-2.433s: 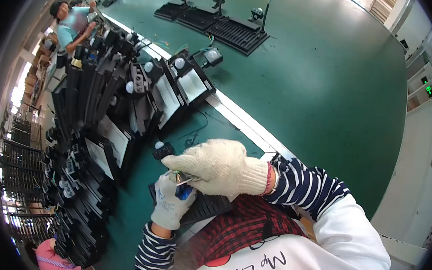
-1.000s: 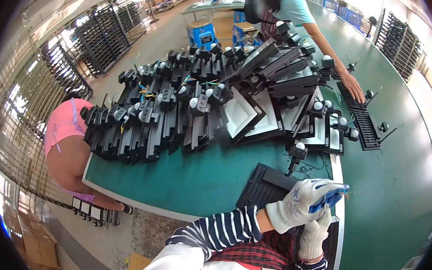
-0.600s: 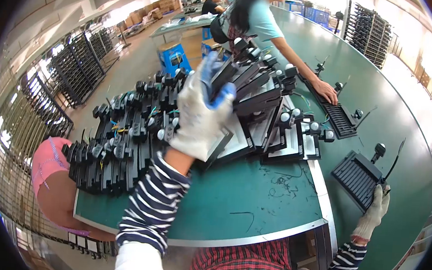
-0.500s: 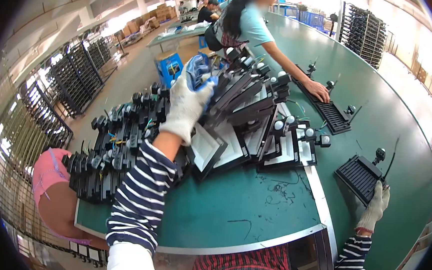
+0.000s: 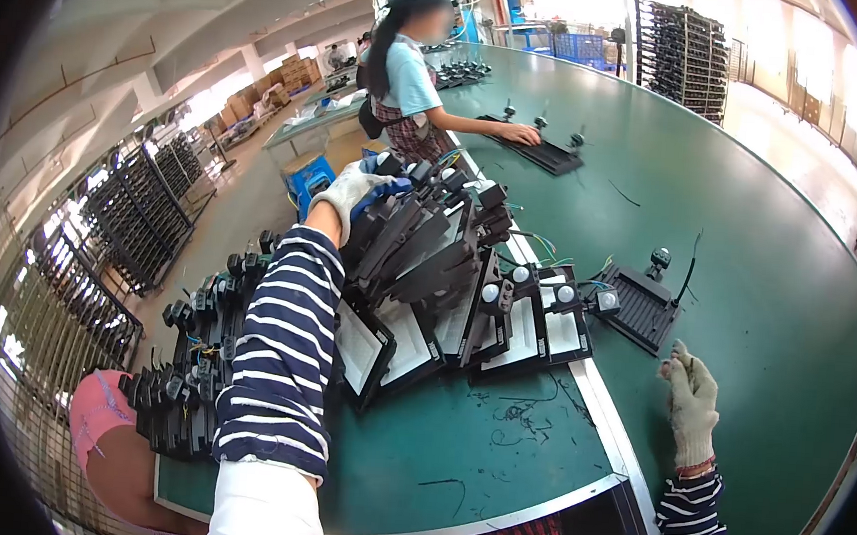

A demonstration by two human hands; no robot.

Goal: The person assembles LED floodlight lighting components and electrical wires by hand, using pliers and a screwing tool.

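Several black floodlights [image 5: 403, 340] with white panels and domed motion sensors lean in a heap on the green table. At the heap's back, my left hand [image 5: 346, 197], in a white glove with blue fingertips, is closed on the upper edge of a black floodlight [image 5: 391, 240]; its fingers are partly hidden. On the right, my right hand [image 5: 692, 400], in a pale glove, is held open over the table with nothing in it. Just beyond its fingertips lies a separate floodlight [image 5: 639, 307], ribbed back up, its sensor and black cable standing up.
Across the table a co-worker's hand [image 5: 517, 133] touches more black floodlights [image 5: 546, 156]. Dense rows of lights [image 5: 181, 399] stand at the left. Cable scraps [image 5: 523, 413] litter the near table top [image 5: 384, 483]. A person in pink [image 5: 101, 409] is at the lower left.
My right hand has let go of the floodlight and drawn back from it. My left hand remains at the heap, where the upper floodlights have shifted. The camera view has turned, and the co-worker appears more upright.
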